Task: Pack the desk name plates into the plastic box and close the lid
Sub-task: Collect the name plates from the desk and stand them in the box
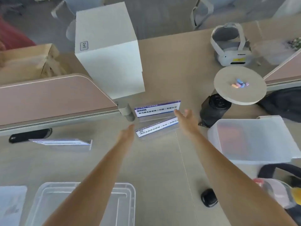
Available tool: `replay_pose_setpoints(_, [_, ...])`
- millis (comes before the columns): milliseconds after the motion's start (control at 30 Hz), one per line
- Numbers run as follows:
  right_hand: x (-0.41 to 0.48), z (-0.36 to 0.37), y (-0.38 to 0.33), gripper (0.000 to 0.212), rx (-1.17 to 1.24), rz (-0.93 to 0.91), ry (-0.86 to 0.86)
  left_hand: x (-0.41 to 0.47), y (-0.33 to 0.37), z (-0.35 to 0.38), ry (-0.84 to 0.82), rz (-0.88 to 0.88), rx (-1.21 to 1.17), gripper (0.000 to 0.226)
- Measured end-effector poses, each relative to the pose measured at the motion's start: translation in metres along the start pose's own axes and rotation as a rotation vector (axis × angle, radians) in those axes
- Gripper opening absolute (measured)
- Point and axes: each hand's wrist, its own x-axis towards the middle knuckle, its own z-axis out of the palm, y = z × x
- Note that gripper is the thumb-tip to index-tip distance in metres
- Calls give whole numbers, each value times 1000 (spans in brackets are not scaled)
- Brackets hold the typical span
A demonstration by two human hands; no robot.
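Observation:
Two clear acrylic name plates with blue-and-white cards sit mid-desk: the far one [157, 108] stands upright, the near one [156, 127] is tilted. A third name plate [61, 142] rests at the left. My left hand [127, 133] is stretched out flat, open, just left of the near plate. My right hand [185, 119] is open at the right ends of both plates, close to them; contact is unclear. The clear plastic box [254, 139] stands at the right. Its clear lid [125, 201] lies flat at the bottom left, under my left forearm.
A white cabinet [109, 51] and a pink partition [48, 98] stand behind the plates. A black bottle [213, 110], a round board with coloured bits [239, 85], a white headset [229, 44], a small black object [209, 197] and bags at the right [283, 103] crowd the desk.

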Motion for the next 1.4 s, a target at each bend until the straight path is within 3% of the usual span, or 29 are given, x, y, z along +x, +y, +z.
replay_pose_setpoints(200, [27, 17, 23, 59, 183, 101, -86, 14, -20, 30, -22, -119, -117, 65])
replay_pose_setpoints(333, [30, 28, 29, 49, 225, 96, -49, 9, -22, 46, -19, -163, -214, 82])
replay_pose_setpoints(567, [14, 34, 12, 32, 300, 1, 59, -6, -10, 44, -50, -117, -293, 66])
replay_pose_setpoints(833, [-51, 25, -25, 31, 352, -149, 80, -48, -4, -4, -58, 0, -420, 79])
replay_pose_setpoints(967, [-98, 34, -45, 63, 367, -145, 87, -83, -5, -39, 16, 90, -486, 75])
replay_pose_setpoints(1100, [-148, 44, -66, 80, 353, -165, 63, -115, -14, -84, 130, 143, -518, 76])
replay_pose_setpoints(1300, [-221, 60, -102, 79, 330, -206, -22, -157, -36, -148, 205, 190, -686, 71])
replay_pose_setpoints(1400, [-263, 72, -116, 68, 321, -270, -63, -178, -53, -185, 189, 192, -806, 59])
